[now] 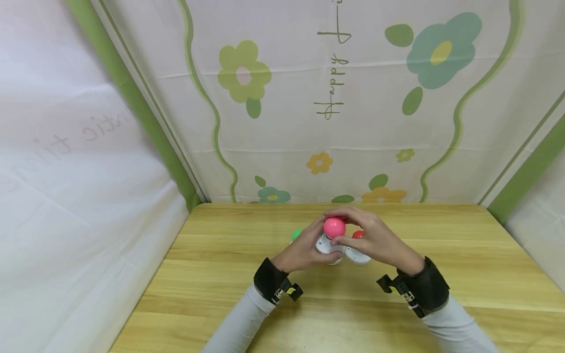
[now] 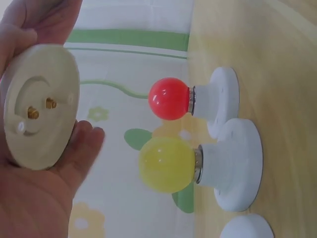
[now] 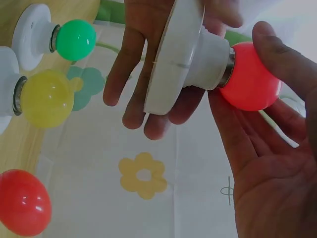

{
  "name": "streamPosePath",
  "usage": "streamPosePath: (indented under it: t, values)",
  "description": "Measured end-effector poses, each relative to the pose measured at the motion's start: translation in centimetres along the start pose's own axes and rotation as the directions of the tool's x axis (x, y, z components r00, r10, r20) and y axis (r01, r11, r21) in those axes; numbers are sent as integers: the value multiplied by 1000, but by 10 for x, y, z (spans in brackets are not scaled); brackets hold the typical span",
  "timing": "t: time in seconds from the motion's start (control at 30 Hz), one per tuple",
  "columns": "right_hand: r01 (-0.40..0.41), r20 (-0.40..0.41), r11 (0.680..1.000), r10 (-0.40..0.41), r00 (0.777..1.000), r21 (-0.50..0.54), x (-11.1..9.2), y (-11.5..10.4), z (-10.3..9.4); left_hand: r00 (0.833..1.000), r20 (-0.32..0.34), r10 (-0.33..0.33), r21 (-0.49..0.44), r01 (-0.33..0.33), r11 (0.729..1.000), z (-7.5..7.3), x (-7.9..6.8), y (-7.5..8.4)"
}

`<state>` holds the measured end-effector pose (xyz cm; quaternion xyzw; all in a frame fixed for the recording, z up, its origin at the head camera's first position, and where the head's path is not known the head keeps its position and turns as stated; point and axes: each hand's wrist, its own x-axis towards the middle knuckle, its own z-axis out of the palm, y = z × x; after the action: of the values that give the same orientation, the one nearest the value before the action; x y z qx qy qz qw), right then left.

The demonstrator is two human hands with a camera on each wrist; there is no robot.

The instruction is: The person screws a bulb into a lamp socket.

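Note:
Over the table, my left hand [image 1: 301, 248] grips a white lamp holder [image 3: 173, 62] by its round base, thumb on one side and fingers on the other. A pink light bulb [image 1: 334, 228] sits in the holder's socket, its metal collar partly showing in the right wrist view. My right hand [image 1: 375, 236] holds that bulb between thumb and fingers. The left wrist view shows the base's underside [image 2: 42, 106] with two brass terminals. Holder and bulb are tilted sideways in the right wrist view, raised off the tabletop.
On the wooden table [image 1: 212, 294] stand white holders bearing a green bulb [image 3: 76, 39], a yellow bulb [image 2: 167, 164] and a red bulb [image 2: 169, 98]. My hands hide the yellow one in the head view. A printed curtain [image 1: 287, 127] hangs behind the table.

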<state>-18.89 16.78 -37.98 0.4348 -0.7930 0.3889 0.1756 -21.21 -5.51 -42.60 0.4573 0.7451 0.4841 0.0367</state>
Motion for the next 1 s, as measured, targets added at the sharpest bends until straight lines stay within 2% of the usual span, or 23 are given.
streamPosePath:
  t: [0.13, 0.23, 0.37, 0.5, 0.57, 0.7, 1.0]
  values:
    - [-8, -25, 1000, 8, 1000, 18, -1, 0, -1, 999, 4, -36, -43, 37, 998, -4, -3, 2]
    - [7, -47, 1000, -7, 999, 0, -1, 2, -2, 999, -23, -32, -31, 31, 999, -8, -5, 4]
    - [14, -66, 1000, -15, 998, -13, -1, 3, -4, 993, -109, 45, -5, -46, 999, -13, -6, 5]
    - [3, -63, 1000, -2, 998, 16, -1, 4, -4, 972, -196, 132, 28, -129, 991, -15, -5, 5]
    - [-1, -59, 1000, 3, 998, 24, -2, 5, -4, 962, -218, 165, 47, -158, 986, -15, -4, 4]
    - [-23, -49, 999, 25, 998, 42, -3, 5, -3, 952, -233, 198, 49, -192, 980, -15, -3, 4]
    - [-39, -30, 993, 43, 999, 114, -2, 6, -2, 953, -222, 209, 50, -202, 978, -18, -5, 6]
